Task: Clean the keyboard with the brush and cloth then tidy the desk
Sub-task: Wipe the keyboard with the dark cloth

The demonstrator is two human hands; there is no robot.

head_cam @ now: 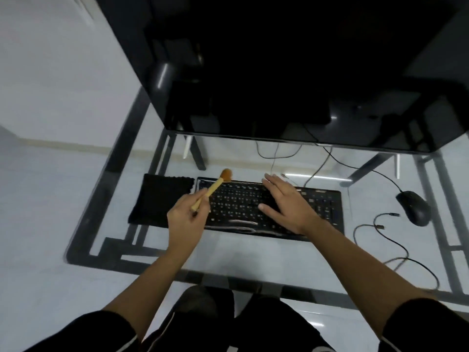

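— Hands? Left hand (pixel 186 215) pinches the brush (pixel 212 188) by its handle, bristles angled up over the keyboard's (pixel 317 209) far left corner. Right hand (pixel 284 201) lies flat on the keys, fingers spread, holding nothing.

— Surface?

— Glass desk (pixel 248 257), dark frame, pale floor showing through. Cloth (pixel 157 199) lies just left of the keyboard, touching it. Mouse (pixel 413 207) sits far right, near loose cables (pixel 396 245).

— Hidden bits?

— Monitor (pixel 279 72) cut off at top, screen dark. Frame blurry; key labels unreadable.

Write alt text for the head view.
A left hand holds a brush at the far-left corner of a black keyboard while the right hand lies open over the keys. A black cloth lies left, a mouse right.
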